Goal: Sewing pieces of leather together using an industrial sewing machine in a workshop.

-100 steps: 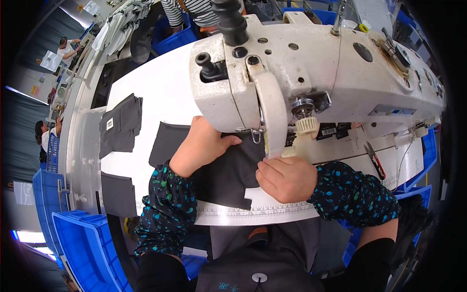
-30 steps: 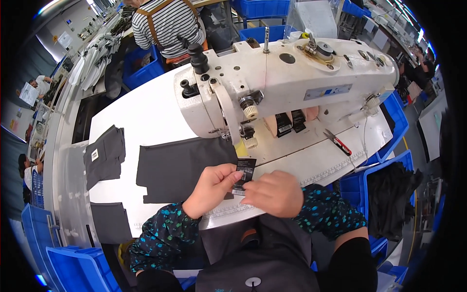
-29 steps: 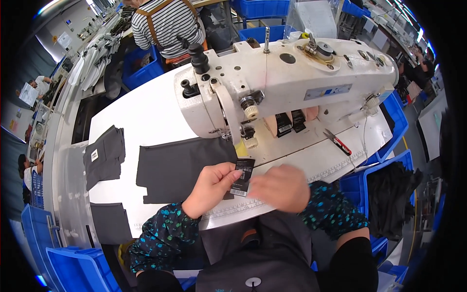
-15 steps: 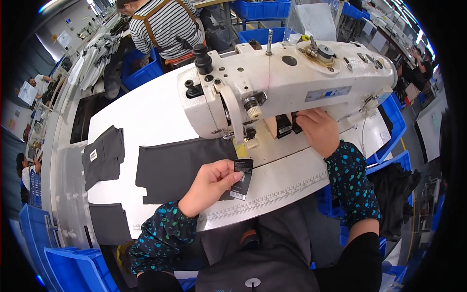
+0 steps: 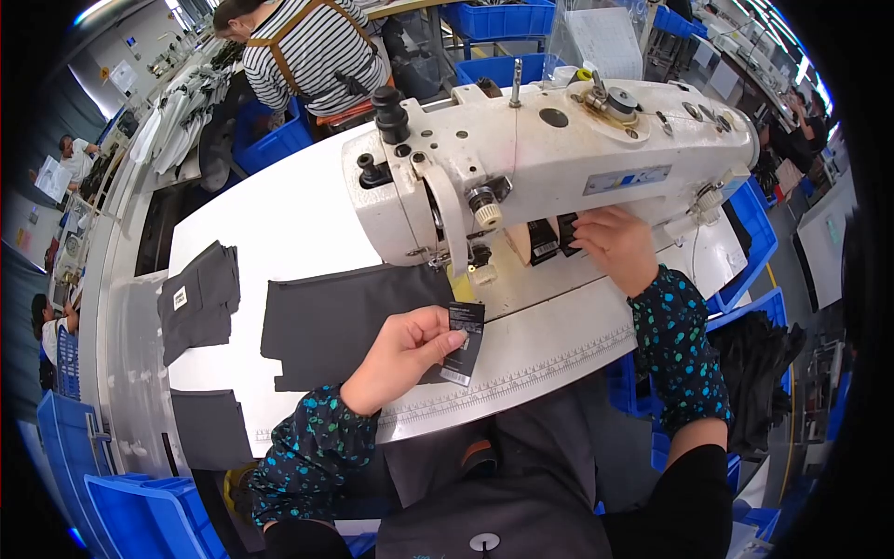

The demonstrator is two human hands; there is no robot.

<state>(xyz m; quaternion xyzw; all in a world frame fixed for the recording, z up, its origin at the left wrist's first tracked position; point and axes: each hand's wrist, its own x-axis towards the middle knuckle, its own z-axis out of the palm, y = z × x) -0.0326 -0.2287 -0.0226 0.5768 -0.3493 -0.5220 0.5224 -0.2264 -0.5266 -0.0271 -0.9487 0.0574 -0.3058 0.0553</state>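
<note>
The left hand [image 5: 400, 356] pinches a small black rectangular label with white print [image 5: 469, 349] between thumb and fingers, holding it above the front edge of the white worktop [image 5: 279, 205], near the printed ruler strip [image 5: 559, 367]. The right hand [image 5: 616, 247] reaches under the arm of the white metal sewing machine [image 5: 549, 154], its fingers bent and close together at the right-hand pile of black labels [image 5: 566, 233]; whether they grip one, I cannot tell. The left-hand pile of black labels [image 5: 543, 240] lies just beside it.

A large dark grey flat fabric panel [image 5: 326, 317] lies left of the needle end, partly behind the left hand. Toward the worktop's left edge lies a dark grey folded fabric stack [image 5: 200, 312] bearing a small white tag [image 5: 180, 298]; a smaller dark grey fabric stack [image 5: 209, 429] lies at the front left corner.
</note>
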